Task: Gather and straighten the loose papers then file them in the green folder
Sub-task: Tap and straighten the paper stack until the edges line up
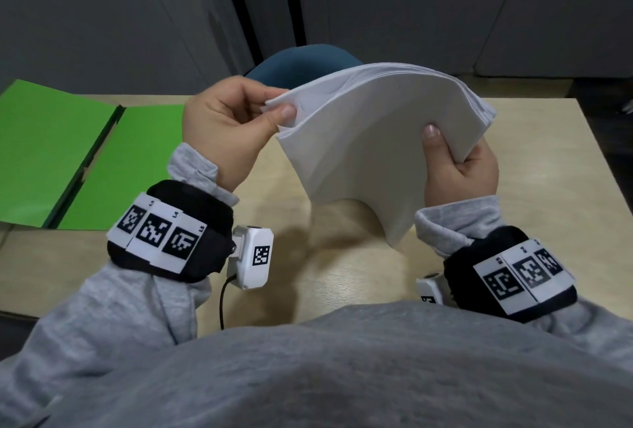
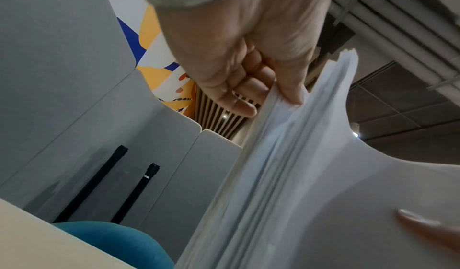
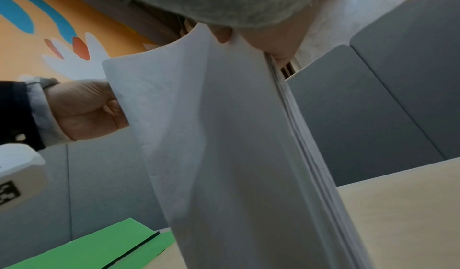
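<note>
Both hands are on the papers (image 1: pixel 370 139) at centre frame, the stack bowed and standing on its lower edge on the worktop (image 1: pixel 513 187). Left hand (image 1: pixel 222 133) pinches the upper-left corner, thumb over fingers; right hand (image 1: pixel 459 167) clamps the right edge. The folder (image 1: pixel 68 153) lies open at far left.

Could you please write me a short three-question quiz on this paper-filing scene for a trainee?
1. True or false: the green folder lies open on the table.
2. Which hand pinches the upper left corner of the paper stack: (a) left hand, (b) right hand?
3. Fill in: the stack's bottom edge rests on the ____.

Key: 1 true; 2 a; 3 table.
</note>
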{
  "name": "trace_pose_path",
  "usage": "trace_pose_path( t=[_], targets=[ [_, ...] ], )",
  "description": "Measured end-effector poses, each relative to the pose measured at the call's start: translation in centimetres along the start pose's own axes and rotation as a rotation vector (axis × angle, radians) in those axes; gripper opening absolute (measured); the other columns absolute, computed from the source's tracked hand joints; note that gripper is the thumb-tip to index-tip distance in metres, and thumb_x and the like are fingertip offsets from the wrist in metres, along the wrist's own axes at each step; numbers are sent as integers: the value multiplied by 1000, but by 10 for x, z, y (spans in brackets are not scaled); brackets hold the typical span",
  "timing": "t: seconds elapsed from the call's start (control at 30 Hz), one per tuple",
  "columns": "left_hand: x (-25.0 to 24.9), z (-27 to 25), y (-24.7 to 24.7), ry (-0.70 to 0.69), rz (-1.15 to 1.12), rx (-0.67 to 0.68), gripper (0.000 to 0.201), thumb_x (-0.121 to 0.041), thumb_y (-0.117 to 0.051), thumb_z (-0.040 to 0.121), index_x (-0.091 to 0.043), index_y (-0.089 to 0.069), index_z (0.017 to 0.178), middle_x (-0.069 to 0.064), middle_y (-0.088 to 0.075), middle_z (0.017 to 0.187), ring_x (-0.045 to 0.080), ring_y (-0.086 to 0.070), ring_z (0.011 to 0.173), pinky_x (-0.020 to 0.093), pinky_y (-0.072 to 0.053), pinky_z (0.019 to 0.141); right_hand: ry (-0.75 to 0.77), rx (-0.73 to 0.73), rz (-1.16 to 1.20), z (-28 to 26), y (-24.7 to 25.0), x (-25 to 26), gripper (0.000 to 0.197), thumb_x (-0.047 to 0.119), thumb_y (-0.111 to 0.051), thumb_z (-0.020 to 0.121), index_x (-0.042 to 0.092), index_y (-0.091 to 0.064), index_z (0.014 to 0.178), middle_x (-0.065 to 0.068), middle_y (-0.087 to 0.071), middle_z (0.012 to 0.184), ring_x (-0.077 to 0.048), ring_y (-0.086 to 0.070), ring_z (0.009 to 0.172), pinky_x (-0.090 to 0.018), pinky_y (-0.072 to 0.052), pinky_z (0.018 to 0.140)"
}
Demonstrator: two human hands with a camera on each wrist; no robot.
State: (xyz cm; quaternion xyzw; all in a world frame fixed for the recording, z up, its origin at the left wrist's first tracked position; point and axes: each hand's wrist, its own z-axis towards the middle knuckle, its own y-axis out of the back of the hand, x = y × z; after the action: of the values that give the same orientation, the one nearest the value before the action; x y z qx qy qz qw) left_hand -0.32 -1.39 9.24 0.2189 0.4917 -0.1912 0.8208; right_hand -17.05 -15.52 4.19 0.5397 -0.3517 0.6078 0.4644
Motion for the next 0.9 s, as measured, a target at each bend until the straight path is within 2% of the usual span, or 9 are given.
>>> trace_pose_path(
  t=[0.1, 0.17, 0.23, 0.3, 0.37, 0.43, 0.57, 0.77, 0.9],
  targets=[
    [2, 3, 3, -6, -8, -27, 25, -6, -76, 76, -28, -67, 70, -17, -71, 67, 0, -62, 62, 17, -49, 61, 2, 0, 14, 0, -1, -1, 17, 28, -58, 91, 27, -59, 74, 10, -59, 62, -1, -56, 62, -23, -46, 60],
    [8, 2, 5, 31, -71, 51, 5, -25, -71, 81, -29, -69, 81, -13, -71, 76, 3, -61, 67, 19, -49, 65, 2, -12, 26, 0, -2, -1, 14, 27, -59, 91, 27, -60, 77, 13, -60, 59, 4, -56, 59, -18, -45, 57],
    [17, -2, 6, 113, -180, 181, 42, -49, -69, 77, -20, -63, 106, -9, -68, 93, 3, -61, 79, 19, -49, 72, -6, -37, 59, 1, -1, -1, 13, 26, -59, 91, 30, -61, 79, 19, -62, 58, 6, -57, 59, -14, -45, 56],
    [26, -12, 5, 138, -158, 299, 77, -50, -76, 68, -9, -45, 126, -11, -62, 109, 2, -58, 96, 23, -47, 86, -19, -52, 100, 1, -1, 0, 16, 24, -60, 91, 35, -60, 78, 22, -63, 60, 7, -59, 62, -15, -48, 59],
    [36, -21, 1, 162, -55, 361, 90, -49, -84, 57, -24, -39, 130, -22, -59, 117, 2, -56, 112, 28, -45, 98, -25, -47, 141, 0, -1, 1, 17, 23, -61, 91, 35, -59, 79, 21, -64, 61, 8, -60, 63, -13, -48, 59],
    [42, -25, -5, 199, 55, 274, 76, -42, -85, 58, -41, -43, 121, -20, -60, 117, 5, -58, 114, 34, -47, 100, -33, -32, 177, -1, -1, 2, 17, 21, -61, 91, 35, -59, 80, 23, -64, 61, 9, -61, 63, -11, -48, 57],
    [33, -10, -15, 177, 168, 70, 32, -24, -66, 79, -32, -56, 108, -10, -67, 101, 11, -65, 96, 38, -54, 88, -66, 8, 277, 0, 0, -1, 13, 22, -64, 89, 34, -60, 88, 19, -68, 72, 5, -65, 70, -16, -54, 63],
    [12, 6, -18, 45, 199, 184, 23, -22, -62, 83, -36, -54, 99, -10, -65, 93, 11, -62, 85, 42, -52, 82, -334, 52, 370, 12, -6, -35, 10, 26, -62, 73, 30, -66, 81, 1, -62, 79, -17, -58, 79, -39, -47, 77],
    [9, 1, -27, 33, 350, 281, 29, -23, -58, 85, -23, -51, 114, -13, -63, 93, 5, -60, 83, 28, -50, 78, -473, 119, 450, 17, -10, -52, 19, 10, -53, 88, 26, -64, 85, 4, -68, 74, -16, -63, 72, -29, -50, 70]
  ],
)
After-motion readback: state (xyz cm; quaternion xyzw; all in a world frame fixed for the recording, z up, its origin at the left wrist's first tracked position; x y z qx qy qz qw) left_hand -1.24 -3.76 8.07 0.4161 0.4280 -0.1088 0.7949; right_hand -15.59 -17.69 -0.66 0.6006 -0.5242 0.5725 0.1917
